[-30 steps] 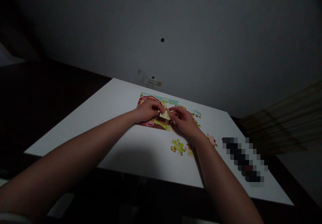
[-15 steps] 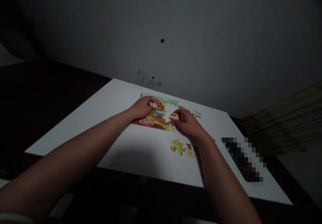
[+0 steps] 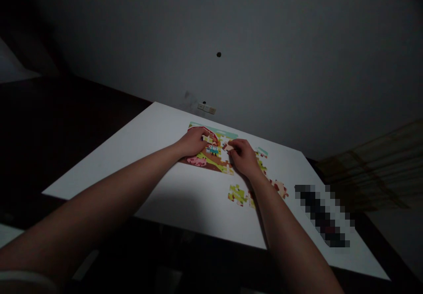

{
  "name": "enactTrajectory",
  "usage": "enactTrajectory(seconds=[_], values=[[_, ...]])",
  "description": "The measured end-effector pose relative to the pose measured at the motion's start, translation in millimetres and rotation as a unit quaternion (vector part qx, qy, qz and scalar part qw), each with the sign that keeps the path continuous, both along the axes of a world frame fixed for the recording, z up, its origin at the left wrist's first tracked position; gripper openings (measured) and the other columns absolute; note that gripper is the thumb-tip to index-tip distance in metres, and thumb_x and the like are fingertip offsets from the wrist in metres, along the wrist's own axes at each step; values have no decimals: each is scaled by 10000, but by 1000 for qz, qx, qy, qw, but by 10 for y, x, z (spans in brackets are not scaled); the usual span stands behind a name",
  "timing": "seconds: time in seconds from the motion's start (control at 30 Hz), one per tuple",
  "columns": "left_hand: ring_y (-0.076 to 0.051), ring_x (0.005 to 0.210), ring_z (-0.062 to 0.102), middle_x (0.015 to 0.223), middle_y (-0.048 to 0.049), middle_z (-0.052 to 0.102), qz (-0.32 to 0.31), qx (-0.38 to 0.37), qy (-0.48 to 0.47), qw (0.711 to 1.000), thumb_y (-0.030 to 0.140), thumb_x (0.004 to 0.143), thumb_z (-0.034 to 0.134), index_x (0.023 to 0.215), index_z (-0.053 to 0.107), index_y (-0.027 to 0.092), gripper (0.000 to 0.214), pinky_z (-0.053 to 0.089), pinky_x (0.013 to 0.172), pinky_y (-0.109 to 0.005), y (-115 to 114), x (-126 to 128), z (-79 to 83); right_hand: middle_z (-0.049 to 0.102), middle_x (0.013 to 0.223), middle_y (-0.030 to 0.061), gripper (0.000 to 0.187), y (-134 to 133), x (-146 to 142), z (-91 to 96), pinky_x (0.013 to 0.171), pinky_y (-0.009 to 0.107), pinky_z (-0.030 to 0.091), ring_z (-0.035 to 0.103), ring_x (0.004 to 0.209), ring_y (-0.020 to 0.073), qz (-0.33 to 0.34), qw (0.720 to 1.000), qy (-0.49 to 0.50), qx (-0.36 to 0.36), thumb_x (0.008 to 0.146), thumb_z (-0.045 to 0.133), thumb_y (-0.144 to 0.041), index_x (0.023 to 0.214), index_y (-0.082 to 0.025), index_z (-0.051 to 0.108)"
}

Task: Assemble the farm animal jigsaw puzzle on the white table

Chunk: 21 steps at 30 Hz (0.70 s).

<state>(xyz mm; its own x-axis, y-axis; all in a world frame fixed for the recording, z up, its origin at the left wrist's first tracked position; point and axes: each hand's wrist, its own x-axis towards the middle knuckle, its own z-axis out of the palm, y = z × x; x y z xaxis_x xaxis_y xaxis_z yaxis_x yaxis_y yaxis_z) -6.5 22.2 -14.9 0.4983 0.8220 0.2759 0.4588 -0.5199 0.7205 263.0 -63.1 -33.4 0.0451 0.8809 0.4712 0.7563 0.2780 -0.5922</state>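
A partly joined colourful jigsaw puzzle (image 3: 208,157) lies on a white table (image 3: 158,135). My left hand (image 3: 192,141) rests on the puzzle's upper left part, fingers curled and pressing down near a pale piece. My right hand (image 3: 243,155) sits at the puzzle's right edge, its fingers pinched on a small puzzle piece (image 3: 228,146) held over the gap in the middle. Both forearms reach in from the bottom of the view.
Loose puzzle pieces lie to the right: a green cluster (image 3: 238,194), a reddish piece (image 3: 279,188) and a few near the far edge (image 3: 262,153). A blurred-out dark object (image 3: 325,217) lies at the table's right. A grey wall stands behind; the room is dim.
My right hand has lifted a small piece and brought it up over the puzzle's middle gap. My left hand slid left onto the puzzle's upper part. The camera shifted slightly.
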Motion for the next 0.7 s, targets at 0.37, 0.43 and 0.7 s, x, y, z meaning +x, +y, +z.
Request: enactTrajectory(seconds=[0.37,0.43,0.7], values=[[-317,1373,727,1394,-105,824,-18,25,1,1000,111,874,728,1152,828,233,320,525,1289,-491,-34,11,45,803,1425,196,402,-49,-41,86,1261,584,488,692,1372,371,18,990,-135,-46,1057,555,-310,1345,-190,809],[-317,1370,729,1388,-107,824,-22,28,4,999,116,887,731,1162,832,229,313,532,1278,-483,-46,9,56,811,1375,210,403,-66,-46,104,1213,579,515,704,1321,383,-8,989,-140,-49,1036,579,-327,1330,-167,804],[-321,1364,733,1418,-121,810,-11,39,23,999,125,902,745,1198,819,212,318,553,1252,-476,-54,10,57,830,1302,169,312,-119,-21,164,1134,551,522,697,1245,385,-26,977,-197,-83,1016,663,-369,1205,-204,847]])
